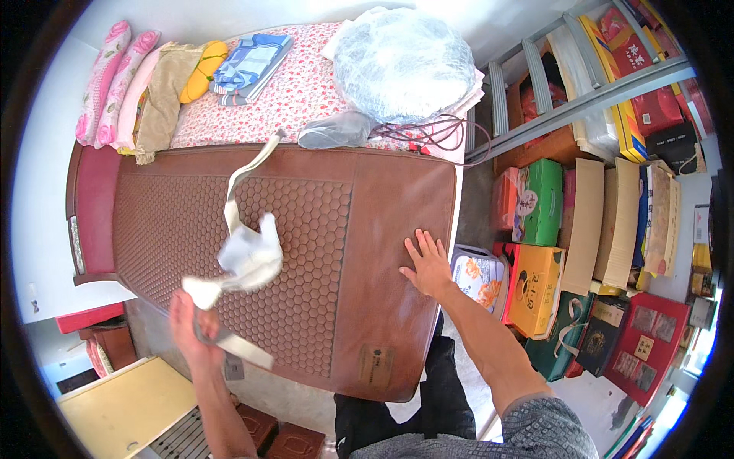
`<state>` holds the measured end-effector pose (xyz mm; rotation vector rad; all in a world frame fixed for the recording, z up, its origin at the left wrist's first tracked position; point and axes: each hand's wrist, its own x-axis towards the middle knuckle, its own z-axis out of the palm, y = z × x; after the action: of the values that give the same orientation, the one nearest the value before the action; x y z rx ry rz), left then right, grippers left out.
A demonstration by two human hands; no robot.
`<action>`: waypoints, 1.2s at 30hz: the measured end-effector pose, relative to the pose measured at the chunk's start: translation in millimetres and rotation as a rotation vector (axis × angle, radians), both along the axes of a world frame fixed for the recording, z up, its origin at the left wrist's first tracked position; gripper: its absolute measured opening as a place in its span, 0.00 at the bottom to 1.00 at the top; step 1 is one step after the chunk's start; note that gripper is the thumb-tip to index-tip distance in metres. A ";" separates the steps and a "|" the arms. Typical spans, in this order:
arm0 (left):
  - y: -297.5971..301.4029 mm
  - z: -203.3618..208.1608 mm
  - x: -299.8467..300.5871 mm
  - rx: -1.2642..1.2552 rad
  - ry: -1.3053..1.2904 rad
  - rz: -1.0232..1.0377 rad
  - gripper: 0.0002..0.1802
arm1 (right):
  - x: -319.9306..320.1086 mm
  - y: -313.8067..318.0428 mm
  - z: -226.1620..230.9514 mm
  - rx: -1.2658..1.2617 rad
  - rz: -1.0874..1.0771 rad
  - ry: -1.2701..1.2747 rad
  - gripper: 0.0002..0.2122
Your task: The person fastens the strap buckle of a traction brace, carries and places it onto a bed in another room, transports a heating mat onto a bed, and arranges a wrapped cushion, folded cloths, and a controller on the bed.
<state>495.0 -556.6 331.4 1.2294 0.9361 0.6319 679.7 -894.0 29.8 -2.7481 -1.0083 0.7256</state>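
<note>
My left hand (196, 329) is closed on a long off-white strap (245, 351), raised over the near-left edge of the bed. A bunched white cloth-like piece (256, 252) hangs in the strap's middle, smeared by motion, so its exact kind is unclear. The strap's far end curves up toward the top edge of a brown leather-like mat (401, 203) with a raised hexagon pattern. On the mat's smooth right border lies my right hand (430, 264), palm down and fingers spread, holding nothing.
Behind the mat, floral bedding (306, 73) carries folded blue checked cloth (248, 65), a yellow cushion (203, 73), a large plastic-wrapped round bundle (404, 65) and a dark cable (436, 130). A metal ladder (581, 99) and several stacked boxes (539, 203) line the right side.
</note>
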 end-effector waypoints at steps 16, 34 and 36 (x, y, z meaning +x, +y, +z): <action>-49.7 37.8 -176.7 0.279 0.312 -0.149 0.35 | -54.8 29.1 76.8 0.582 -0.473 1.000 0.44; -150.5 184.5 -85.0 -0.504 -0.496 -0.568 0.26 | -183.6 -32.8 154.1 0.886 -0.467 2.287 0.29; -150.9 194.9 -71.1 -0.634 -0.516 -0.662 0.28 | -180.7 -46.1 187.2 0.708 -0.298 1.959 0.26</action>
<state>424.0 -707.6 526.2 0.6763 0.2177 0.0798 499.0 -940.1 217.0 -0.6485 -0.1689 1.7395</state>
